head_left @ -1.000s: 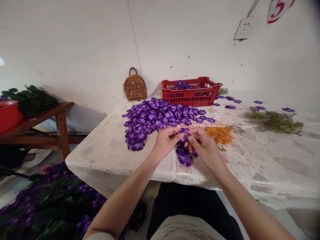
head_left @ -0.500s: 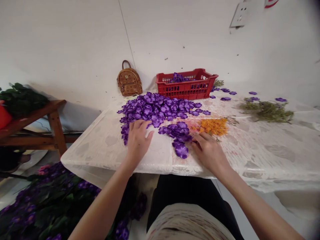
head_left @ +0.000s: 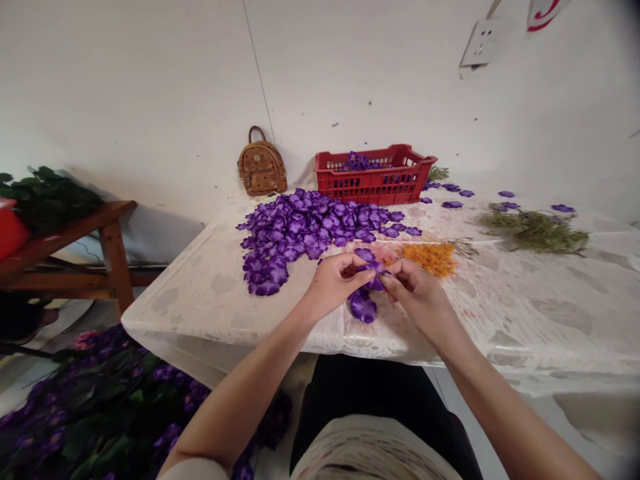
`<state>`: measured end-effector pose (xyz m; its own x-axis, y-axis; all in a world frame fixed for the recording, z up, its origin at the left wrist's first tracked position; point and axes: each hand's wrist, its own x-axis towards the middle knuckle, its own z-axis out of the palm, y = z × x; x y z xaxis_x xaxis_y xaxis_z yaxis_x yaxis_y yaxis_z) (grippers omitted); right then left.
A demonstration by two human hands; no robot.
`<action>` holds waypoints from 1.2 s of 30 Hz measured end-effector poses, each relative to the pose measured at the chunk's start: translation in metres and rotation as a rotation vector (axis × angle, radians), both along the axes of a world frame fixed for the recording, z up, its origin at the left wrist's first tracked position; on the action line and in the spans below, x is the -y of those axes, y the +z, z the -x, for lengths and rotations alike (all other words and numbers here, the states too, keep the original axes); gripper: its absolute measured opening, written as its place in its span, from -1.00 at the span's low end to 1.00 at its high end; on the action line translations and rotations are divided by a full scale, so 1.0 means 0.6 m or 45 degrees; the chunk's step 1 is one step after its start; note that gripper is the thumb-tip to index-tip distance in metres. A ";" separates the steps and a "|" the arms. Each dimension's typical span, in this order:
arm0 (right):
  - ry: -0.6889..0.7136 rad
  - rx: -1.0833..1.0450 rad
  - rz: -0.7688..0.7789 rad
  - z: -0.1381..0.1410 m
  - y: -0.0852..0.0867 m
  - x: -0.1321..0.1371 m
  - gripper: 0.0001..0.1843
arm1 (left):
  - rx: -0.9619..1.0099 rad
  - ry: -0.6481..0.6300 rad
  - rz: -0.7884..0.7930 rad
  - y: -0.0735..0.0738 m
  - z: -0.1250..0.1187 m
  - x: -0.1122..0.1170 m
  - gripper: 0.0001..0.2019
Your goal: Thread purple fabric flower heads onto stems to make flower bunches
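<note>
One artificial purple flower (head_left: 373,272) sits between your hands, just above the table (head_left: 525,300) and near its front edge. Your left hand (head_left: 333,283) and right hand (head_left: 415,293) both have their grip closed on it, with the fingertips (head_left: 356,265) coming together at the flower. This pinch seems to keep the soft piece raised off the table, where both hands can work on it. Your forearms (head_left: 235,407) angle inward from either side, with the wrists low. Just below your hands lies a loose purple flower (head_left: 363,308), and a wide pile of purple flowers (head_left: 300,230) spreads behind your left hand, within easy reach. Orange sprigs (head_left: 430,259) lie just beyond your right hand. Farther off, a red plastic crate (head_left: 375,190) with purple flowers (head_left: 356,162) in it and a tan studded backpack (head_left: 262,170) stand against the wall (head_left: 150,100), and dry green stems (head_left: 535,232) lie to the right.
</note>
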<state>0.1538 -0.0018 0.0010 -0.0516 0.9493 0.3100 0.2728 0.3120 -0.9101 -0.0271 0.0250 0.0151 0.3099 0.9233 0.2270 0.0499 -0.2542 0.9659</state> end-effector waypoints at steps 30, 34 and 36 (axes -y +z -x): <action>-0.109 0.330 -0.109 0.021 -0.021 -0.013 -0.84 | -0.175 0.079 -0.063 -0.022 0.031 -0.017 -0.82; -0.078 0.167 -0.016 0.021 -0.021 -0.028 -0.88 | -0.034 0.119 -0.002 -0.027 0.023 -0.033 -0.82; -0.055 0.117 0.009 0.019 -0.025 -0.031 -0.88 | -0.022 0.169 0.019 -0.029 0.026 -0.034 -0.80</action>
<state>0.1426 0.0166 -0.0139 -0.0387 0.9535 0.2990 0.3686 0.2917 -0.8826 -0.0426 0.0452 -0.0022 0.1882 0.9598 0.2084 0.0989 -0.2296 0.9682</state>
